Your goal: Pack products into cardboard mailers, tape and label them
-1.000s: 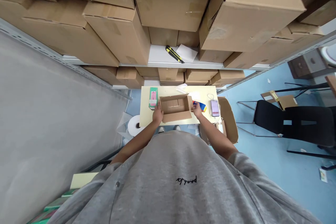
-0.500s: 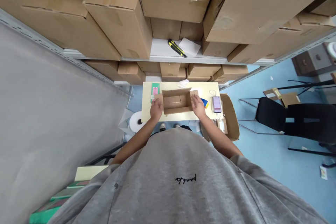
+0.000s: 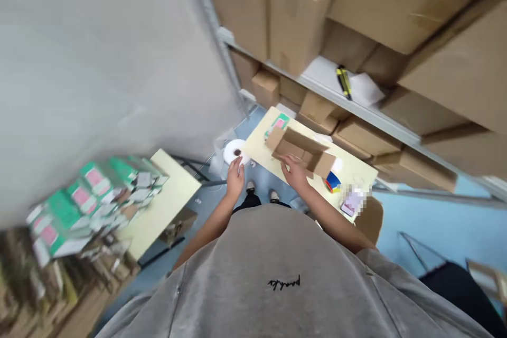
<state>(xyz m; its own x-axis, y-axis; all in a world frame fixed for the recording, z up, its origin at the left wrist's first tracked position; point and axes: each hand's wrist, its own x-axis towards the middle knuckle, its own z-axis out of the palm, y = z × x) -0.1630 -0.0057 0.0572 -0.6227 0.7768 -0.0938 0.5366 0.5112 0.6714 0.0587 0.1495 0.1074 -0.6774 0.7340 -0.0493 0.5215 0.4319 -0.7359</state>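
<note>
An open brown cardboard box (image 3: 301, 149) lies on a small pale yellow table (image 3: 261, 143). My right hand (image 3: 293, 171) rests on the box's near edge with its fingers spread. Off the table's near left corner hovers my left hand (image 3: 235, 178), empty, fingers loosely apart, close to a white tape roll (image 3: 234, 151) below. A green and pink packet (image 3: 278, 122) lies on the table beyond the box. The whole view is motion-blurred.
A second yellow table (image 3: 170, 196) at the left carries a heap of green and pink packets (image 3: 83, 200). Shelves of brown cartons (image 3: 301, 16) stand behind, with a yellow utility knife (image 3: 344, 82) on one shelf. A colourful tape roll (image 3: 332, 181) and a phone (image 3: 351, 202) lie right of the box.
My head has swung left, bringing the second table with packets into view. My left hand has come off the box and moved left, past the table edge. My right hand stays on the box.
</note>
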